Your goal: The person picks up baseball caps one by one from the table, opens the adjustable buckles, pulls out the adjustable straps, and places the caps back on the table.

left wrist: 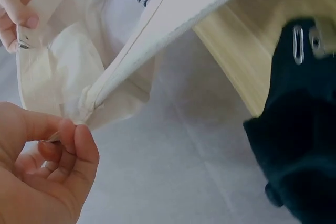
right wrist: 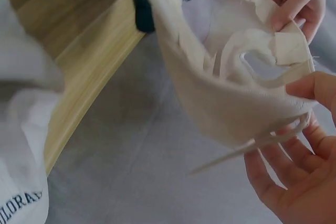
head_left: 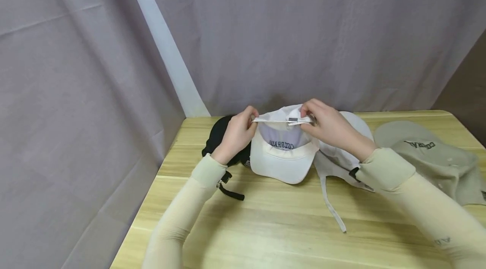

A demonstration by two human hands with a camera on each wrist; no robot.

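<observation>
Between my hands, a cream-white baseball cap (head_left: 282, 168) is held up by its back with the brim toward me; dark lettering shows reversed inside the crown. My left hand (head_left: 238, 130) pinches one end of the back strap (head_left: 271, 121) between thumb and fingertips. At the other end, beside the small metal buckle (head_left: 292, 120), my right hand (head_left: 330, 125) grips the cap's back edge. In the right wrist view a loose strap end (right wrist: 226, 161) sticks out below the right fingers (right wrist: 262, 182). The left wrist view shows the left hand (left wrist: 50, 166) pinching the band.
A black cap (head_left: 217, 134) lies left of the held cap, its strap (head_left: 231, 194) trailing on the wooden table (head_left: 262, 235). Another white cap (head_left: 357, 125), its strap hanging forward, lies partly behind my right forearm. A beige cap (head_left: 425, 155) is farther right. Grey curtain (head_left: 288, 37) stands behind.
</observation>
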